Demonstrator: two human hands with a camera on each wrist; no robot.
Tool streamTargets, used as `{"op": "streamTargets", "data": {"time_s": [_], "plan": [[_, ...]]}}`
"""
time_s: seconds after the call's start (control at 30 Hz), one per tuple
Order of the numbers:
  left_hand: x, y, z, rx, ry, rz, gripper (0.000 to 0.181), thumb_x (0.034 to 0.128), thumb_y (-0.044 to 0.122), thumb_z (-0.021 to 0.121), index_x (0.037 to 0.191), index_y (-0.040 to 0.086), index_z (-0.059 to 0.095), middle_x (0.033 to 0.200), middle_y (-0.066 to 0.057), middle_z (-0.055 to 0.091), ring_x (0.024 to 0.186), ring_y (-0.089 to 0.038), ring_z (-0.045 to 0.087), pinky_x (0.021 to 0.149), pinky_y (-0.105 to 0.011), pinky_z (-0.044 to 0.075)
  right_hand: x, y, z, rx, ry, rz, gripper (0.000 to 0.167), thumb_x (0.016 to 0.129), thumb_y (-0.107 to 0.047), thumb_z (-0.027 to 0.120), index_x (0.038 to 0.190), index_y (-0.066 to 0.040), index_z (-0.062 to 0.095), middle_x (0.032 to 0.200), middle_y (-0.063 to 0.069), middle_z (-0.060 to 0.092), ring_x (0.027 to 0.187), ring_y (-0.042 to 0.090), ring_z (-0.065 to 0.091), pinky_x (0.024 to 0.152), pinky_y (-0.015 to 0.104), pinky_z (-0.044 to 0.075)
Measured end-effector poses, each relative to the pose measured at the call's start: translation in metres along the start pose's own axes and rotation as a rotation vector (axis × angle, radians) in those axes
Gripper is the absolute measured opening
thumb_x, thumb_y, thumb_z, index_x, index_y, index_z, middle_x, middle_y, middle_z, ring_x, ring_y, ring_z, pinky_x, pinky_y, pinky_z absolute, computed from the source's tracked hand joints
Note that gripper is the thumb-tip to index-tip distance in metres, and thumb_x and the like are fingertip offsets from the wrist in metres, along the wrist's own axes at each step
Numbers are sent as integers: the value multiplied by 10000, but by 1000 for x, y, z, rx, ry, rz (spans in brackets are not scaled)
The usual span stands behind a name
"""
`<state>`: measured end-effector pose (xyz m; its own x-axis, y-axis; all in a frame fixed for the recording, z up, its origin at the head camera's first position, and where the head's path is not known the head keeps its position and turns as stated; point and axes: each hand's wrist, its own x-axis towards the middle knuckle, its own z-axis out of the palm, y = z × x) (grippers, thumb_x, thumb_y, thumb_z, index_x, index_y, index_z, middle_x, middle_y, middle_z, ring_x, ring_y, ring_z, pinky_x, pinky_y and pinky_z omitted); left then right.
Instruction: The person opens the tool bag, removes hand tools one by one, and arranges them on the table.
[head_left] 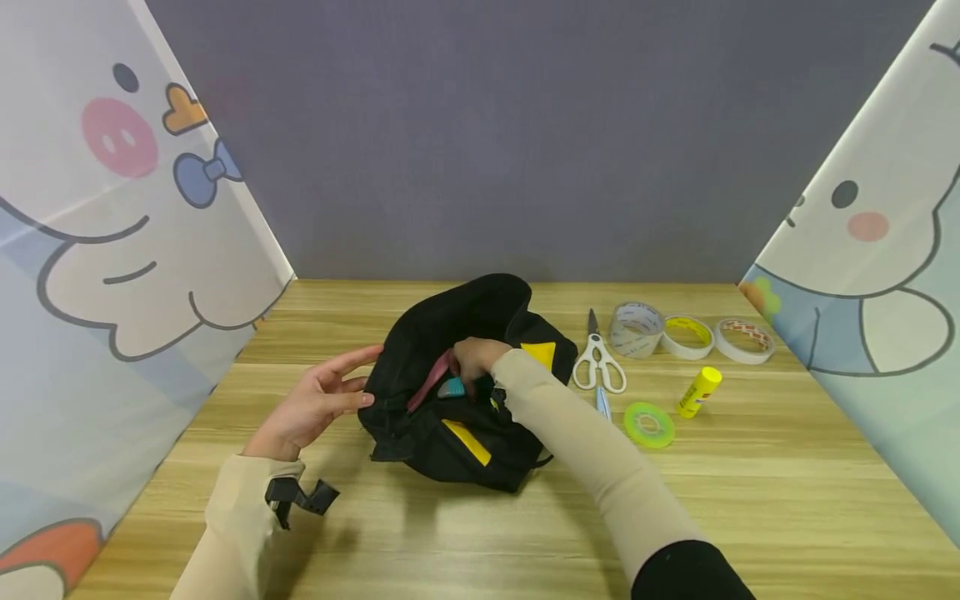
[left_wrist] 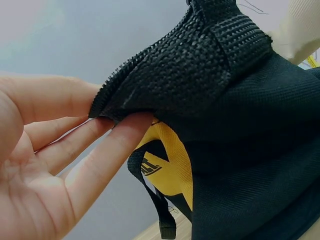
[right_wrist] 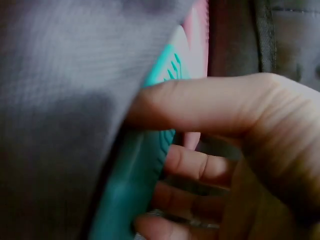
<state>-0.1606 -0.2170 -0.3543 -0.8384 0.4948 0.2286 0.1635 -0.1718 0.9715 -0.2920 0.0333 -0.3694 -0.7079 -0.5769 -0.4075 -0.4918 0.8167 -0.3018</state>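
Note:
A black fabric bag (head_left: 465, 454) with yellow patches lies on the table, its mouth open. My left hand (head_left: 315, 404) pinches the bag's left rim between thumb and fingers; the black zipper-edged fabric (left_wrist: 175, 75) shows between them in the left wrist view. Inside the bag, my right hand (head_left: 476, 360) grips a teal-and-white object (right_wrist: 132, 175), with the thumb on one side and fingers on the other. Its kind cannot be made out, as the bag's wall covers part of it. A pink object (head_left: 429, 385) lies beside it in the bag.
Right of the bag are white-handled scissors (head_left: 597, 362), a slim blue item (head_left: 603, 403), a wide clear tape roll (head_left: 622, 340), two narrower tape rolls (head_left: 678, 351) (head_left: 735, 355), a green tape roll (head_left: 632, 425) and a yellow glue stick (head_left: 699, 392). A grey panel (head_left: 480, 150) stands behind.

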Motion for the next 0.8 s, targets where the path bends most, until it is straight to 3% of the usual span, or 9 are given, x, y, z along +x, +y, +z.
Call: {"op": "streamTargets", "data": {"time_s": [0.1,0.23,0.47,0.8], "plan": [[0,0,0,-4,2,-4,639,917,-174,555,1474,136,511,1458,71,469,1001,-107,612,798,-213,539,-7,-1,-7,-16,18,-18,252,743,-76,866,873,-130,657,875,8,590,786,169,526,674,271,465],[0,-1,1,-14,-2,-5,641,913,-176,557,1474,130,509,1452,73,478,1006,-111,608,816,-221,539,-21,-2,-21,-21,82,-9,273,742,-69,851,936,-99,662,893,39,594,754,182,533,615,271,469],[-3,-3,2,-4,-2,-23,636,913,-164,569,1467,143,521,1442,83,486,1036,-115,613,820,-230,541,-48,9,-47,159,125,-31,480,801,-18,773,1231,-91,571,1054,116,541,724,213,606,576,276,540],[-1,-2,1,18,2,-23,639,917,-149,580,1483,134,498,1443,89,475,1033,-107,609,808,-221,540,-69,25,-64,307,153,-128,287,790,46,726,1034,-21,588,955,143,562,691,210,679,642,314,583]]}}
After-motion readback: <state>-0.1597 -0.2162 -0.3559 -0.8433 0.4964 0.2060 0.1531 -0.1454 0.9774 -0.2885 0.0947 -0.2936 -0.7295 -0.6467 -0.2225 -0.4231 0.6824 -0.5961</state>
